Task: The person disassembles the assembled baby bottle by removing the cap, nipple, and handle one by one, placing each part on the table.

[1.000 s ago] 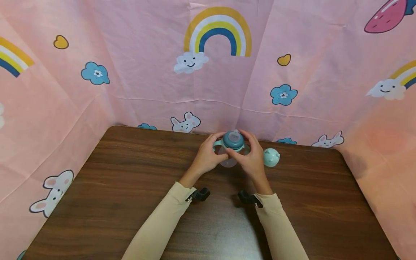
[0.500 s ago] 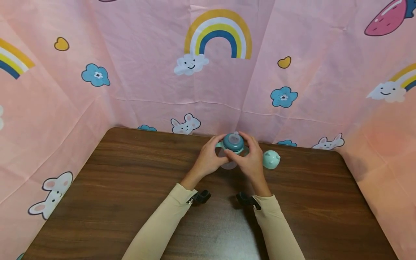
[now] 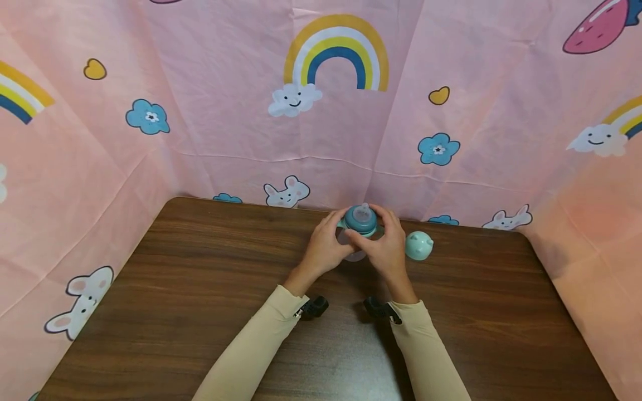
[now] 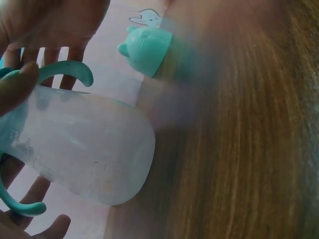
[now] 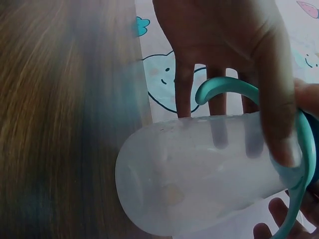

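Mint cap (image 3: 419,245) on wood-grained table (image 3: 220,267), beside right hand (image 3: 388,248)

No words or numbers can be read. The left wrist view shows faint printed marks (image 4: 21,138) on the clear baby bottle (image 4: 89,144), one cluster toward its neck and fainter ones nearer its base, too blurred to decipher.
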`<state>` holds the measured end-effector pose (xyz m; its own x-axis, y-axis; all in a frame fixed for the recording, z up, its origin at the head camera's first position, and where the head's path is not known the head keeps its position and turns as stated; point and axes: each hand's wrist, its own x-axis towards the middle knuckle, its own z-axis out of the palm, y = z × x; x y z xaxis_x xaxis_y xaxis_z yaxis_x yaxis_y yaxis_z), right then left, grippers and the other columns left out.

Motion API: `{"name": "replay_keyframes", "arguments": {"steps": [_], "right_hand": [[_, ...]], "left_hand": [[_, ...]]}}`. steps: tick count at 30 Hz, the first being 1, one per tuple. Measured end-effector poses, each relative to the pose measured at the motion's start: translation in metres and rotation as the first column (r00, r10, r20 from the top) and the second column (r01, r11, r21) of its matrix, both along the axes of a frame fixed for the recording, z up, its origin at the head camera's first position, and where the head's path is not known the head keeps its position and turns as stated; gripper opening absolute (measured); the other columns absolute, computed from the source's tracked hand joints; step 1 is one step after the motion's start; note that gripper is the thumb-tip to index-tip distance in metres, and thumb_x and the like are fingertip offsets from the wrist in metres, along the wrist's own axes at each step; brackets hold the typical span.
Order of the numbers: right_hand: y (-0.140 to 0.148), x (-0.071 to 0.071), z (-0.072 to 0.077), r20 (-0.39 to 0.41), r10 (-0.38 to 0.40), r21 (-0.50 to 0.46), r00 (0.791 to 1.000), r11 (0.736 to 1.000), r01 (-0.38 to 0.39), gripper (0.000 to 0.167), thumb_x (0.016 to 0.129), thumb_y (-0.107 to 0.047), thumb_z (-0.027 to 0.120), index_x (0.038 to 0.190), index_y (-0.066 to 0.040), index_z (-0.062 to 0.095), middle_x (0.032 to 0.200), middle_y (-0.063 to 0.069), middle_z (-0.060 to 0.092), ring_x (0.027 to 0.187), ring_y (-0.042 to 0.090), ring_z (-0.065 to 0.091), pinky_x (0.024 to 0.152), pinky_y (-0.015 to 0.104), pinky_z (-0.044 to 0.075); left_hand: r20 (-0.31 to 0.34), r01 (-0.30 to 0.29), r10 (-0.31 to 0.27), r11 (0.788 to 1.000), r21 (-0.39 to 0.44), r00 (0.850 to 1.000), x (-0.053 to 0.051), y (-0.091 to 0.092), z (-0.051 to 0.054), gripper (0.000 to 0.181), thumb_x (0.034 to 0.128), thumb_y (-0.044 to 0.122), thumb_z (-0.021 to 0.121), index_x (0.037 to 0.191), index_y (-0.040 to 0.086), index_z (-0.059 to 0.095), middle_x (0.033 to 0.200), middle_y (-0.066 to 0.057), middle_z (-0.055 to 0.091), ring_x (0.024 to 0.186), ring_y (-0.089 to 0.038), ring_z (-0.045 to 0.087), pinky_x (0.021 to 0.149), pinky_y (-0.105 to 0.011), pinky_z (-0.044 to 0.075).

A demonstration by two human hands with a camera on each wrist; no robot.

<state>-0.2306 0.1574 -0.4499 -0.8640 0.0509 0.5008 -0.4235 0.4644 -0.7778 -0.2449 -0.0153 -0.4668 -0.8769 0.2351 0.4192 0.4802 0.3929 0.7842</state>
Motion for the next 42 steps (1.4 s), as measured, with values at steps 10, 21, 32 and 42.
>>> {"name": "replay_keyframes", "arguments": {"steps": [10, 21, 32, 42], "right_hand": [[0.000, -0.001, 0.001, -0.035, -0.003, -0.007, 0.999, 1.000, 0.002, 0.069, 0.080, -0.022, 0.102, 0.138, -0.002, 0.072, 0.128, 0.016, 0.071, 0.115, 0.033, 0.065, 0.100, 0.056, 0.052], [0.000, -0.001, 0.002, -0.029, 0.006, -0.012, 1.000, 1.000, -0.007, 0.066, 0.080, -0.022, 0.102, 0.137, -0.003, 0.073, 0.127, 0.016, 0.072, 0.115, 0.033, 0.065, 0.098, 0.050, 0.052], [-0.001, -0.002, 0.001, -0.056, -0.004, 0.008, 0.998, 1.000, 0.004, 0.067, 0.081, -0.021, 0.101, 0.138, -0.001, 0.072, 0.129, 0.018, 0.071, 0.116, 0.035, 0.066, 0.099, 0.056, 0.053], [0.000, -0.002, 0.000, -0.063, 0.005, -0.006, 0.998, 1.000, -0.006, 0.067, 0.080, -0.019, 0.102, 0.137, -0.001, 0.073, 0.127, 0.019, 0.071, 0.114, 0.036, 0.066, 0.096, 0.058, 0.054]], "left_hand": [[-0.027, -0.007, 0.007, 1.000, 0.006, 1.000, 0.000, 0.000, 0.000, 0.068, 0.0936, 0.017, 0.089, 0.153, -0.001, 0.061, 0.145, -0.019, 0.068, 0.134, -0.038, 0.064, 0.113, -0.057, 0.050], [-0.041, 0.012, -0.012, 1.000, -0.001, 0.999, -0.001, -0.002, 0.001, 0.068, 0.0928, 0.015, 0.091, 0.152, -0.002, 0.061, 0.144, -0.019, 0.068, 0.134, -0.037, 0.065, 0.114, -0.054, 0.050], [0.075, 0.164, -0.162, 0.986, -0.020, 0.984, -0.005, -0.023, 0.011, 0.069, 0.0971, -0.006, 0.066, 0.164, 0.003, 0.050, 0.143, -0.017, 0.066, 0.094, -0.031, 0.063, 0.081, -0.040, 0.054], [-0.039, 0.040, -0.041, 0.999, -0.020, 0.998, -0.007, -0.022, 0.004, 0.046, 0.1017, -0.003, 0.064, 0.148, 0.000, 0.067, 0.138, -0.018, 0.072, 0.111, -0.030, 0.069, 0.096, -0.047, 0.059]]}}
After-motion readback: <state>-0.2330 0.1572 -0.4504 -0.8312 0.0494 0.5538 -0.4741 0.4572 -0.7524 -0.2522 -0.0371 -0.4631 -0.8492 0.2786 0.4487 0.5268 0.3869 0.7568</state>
